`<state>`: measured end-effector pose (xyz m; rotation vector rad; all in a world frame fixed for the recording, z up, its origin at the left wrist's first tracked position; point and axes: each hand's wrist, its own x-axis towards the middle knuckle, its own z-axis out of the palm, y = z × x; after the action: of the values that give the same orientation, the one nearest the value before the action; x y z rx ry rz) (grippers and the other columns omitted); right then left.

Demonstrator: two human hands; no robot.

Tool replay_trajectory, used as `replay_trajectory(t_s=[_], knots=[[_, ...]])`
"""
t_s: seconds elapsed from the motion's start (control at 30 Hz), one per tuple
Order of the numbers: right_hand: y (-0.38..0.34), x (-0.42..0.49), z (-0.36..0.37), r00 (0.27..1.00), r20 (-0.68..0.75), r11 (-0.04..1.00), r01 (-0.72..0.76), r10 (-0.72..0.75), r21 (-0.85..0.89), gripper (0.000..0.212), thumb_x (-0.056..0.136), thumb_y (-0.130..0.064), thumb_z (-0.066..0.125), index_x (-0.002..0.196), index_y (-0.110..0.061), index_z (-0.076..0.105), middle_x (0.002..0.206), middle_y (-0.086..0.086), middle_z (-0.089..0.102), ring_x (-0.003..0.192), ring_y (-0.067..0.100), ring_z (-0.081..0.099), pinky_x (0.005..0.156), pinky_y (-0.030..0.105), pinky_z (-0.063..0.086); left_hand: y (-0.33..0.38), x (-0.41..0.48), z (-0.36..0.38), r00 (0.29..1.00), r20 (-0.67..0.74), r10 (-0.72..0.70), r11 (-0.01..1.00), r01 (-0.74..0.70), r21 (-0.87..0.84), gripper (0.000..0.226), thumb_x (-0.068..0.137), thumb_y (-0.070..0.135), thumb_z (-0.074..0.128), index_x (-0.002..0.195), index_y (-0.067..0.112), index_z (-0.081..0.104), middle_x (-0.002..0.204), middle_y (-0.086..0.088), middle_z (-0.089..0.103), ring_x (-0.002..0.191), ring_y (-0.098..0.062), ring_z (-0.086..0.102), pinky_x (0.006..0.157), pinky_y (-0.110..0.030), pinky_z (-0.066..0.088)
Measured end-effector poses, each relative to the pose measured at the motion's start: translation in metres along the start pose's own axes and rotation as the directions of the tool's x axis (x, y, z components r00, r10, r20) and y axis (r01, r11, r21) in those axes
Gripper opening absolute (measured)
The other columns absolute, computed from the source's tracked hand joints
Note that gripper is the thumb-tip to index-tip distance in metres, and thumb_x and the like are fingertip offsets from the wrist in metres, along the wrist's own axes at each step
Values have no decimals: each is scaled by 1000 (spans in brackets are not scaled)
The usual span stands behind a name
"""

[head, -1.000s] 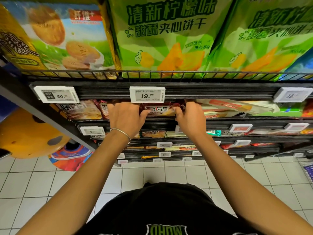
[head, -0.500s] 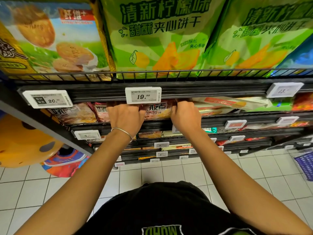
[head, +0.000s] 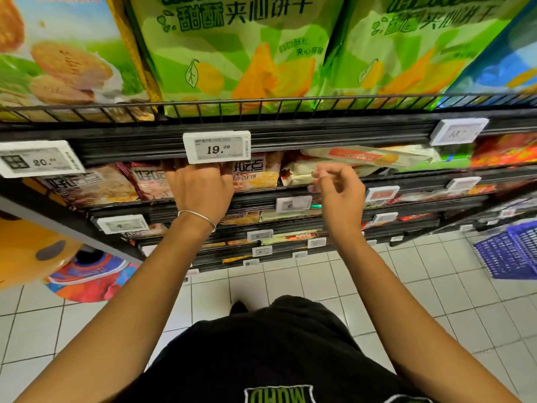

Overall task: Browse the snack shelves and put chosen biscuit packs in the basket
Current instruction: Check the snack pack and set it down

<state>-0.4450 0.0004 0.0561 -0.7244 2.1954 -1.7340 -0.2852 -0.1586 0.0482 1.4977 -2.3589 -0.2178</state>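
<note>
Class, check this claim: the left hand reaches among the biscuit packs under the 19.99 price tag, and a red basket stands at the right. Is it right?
No: the head view shows the basket is blue, not red. The left hand does reach among the biscuit packs under the 19.99 price tag.

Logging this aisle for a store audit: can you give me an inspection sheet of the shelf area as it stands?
Surface: black shelves, price tags clipped on.
Job's things: biscuit packs on second shelf; blue basket low at right.
Clutter: nothing seen.
Grips: left hand on a biscuit pack, fingertips hidden; right hand clear of shelf, loosely curled, empty.
Cables: nothing seen.
Surroundings: white tiled floor; green bags above.
</note>
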Motion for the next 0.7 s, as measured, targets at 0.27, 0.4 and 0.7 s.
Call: replay_trajectory(t_s=[0.27,0.4,0.7], knots=[[1,45,-50,817,6,576,-412,577,706,60,98,-58,61,140,-16,50,122,13,65,106,27,73,79,39,63,15,-29,2,981,-188,52,996,-65,-63,28,93,29,62,76,8,52,87,-25,62,97,-46,51,95,-62,41],[9,63,-77,787,45,484,-421,615,767,90,93,-67,61,159,-15,28,126,15,57,113,32,70,91,44,62,34,-46,10,955,-284,90,981,-134,-140,19,89,16,62,99,3,53,104,-26,55,108,-47,44,105,-71,33],[18,72,-113,804,52,590,-476,592,653,26,108,-35,54,116,-11,59,117,21,69,97,27,78,77,38,65,111,-74,9,973,-166,-161,881,66,-469,47,90,9,60,136,4,52,136,-24,48,138,-46,32,112,-52,29]])
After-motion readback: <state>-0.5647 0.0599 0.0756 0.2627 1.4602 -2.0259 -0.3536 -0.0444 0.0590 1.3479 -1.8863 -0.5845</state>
